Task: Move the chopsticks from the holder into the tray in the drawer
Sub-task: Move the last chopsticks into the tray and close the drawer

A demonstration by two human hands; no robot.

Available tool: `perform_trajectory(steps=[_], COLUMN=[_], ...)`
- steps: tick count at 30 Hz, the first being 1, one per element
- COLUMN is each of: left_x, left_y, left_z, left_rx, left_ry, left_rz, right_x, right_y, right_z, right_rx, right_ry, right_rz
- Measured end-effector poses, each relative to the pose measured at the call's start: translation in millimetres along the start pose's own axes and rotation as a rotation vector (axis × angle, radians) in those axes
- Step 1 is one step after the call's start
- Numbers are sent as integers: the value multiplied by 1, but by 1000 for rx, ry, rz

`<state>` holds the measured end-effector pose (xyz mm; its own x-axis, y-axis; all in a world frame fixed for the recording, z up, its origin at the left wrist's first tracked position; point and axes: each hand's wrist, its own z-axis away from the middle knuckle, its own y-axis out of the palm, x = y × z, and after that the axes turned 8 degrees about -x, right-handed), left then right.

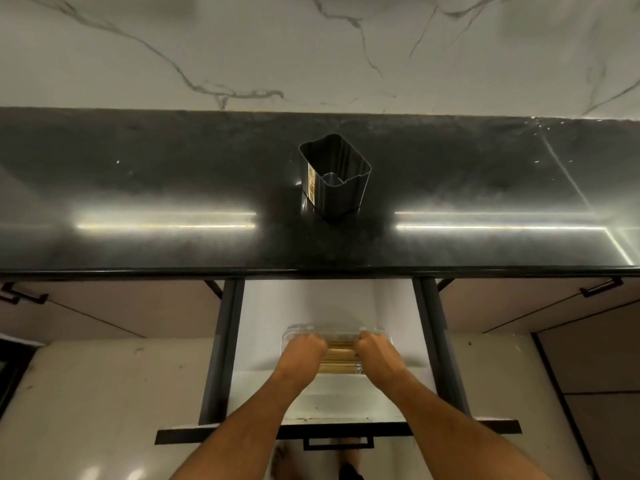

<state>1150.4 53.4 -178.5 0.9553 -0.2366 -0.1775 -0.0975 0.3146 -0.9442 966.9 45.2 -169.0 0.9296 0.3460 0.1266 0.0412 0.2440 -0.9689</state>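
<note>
A black square holder (335, 178) stands upright on the dark countertop with nothing showing inside it. Below, the drawer (332, 306) is pulled out. A clear plastic tray (320, 330) sits in it, and a bundle of light wooden chopsticks (341, 356) lies in the tray. My left hand (304, 348) is curled over the left part of the tray and chopsticks. My right hand (375, 348) is curled over the right part. The fingertips of both hands are hidden, so I cannot tell whether they grip the chopsticks or the tray.
The glossy black countertop (138, 188) runs across the view below a marble wall. Dark drawer rails (225, 341) flank the drawer, and its front panel with a handle (337, 441) is near me. Closed cabinet fronts (104, 310) lie on both sides.
</note>
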Motion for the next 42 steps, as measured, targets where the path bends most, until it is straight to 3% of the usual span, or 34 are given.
perform_trajectory(steps=[13,27,37,42], left_x=[-1,8,7,8], left_y=[23,32,34,31], left_z=[-8,-5,-4,0], left_rx=[16,-104,-120,-201], left_ry=[-84,-137,-120,-110], left_rz=[-12,115,108,174], right_x=[-3,-10,-7,-7], right_y=[26,42,44,37], right_z=[-15,-15,-17,-14], right_rx=[104,27,65,-21], right_ry=[32,-18,-41,-69], right_rz=[128,87,128,48])
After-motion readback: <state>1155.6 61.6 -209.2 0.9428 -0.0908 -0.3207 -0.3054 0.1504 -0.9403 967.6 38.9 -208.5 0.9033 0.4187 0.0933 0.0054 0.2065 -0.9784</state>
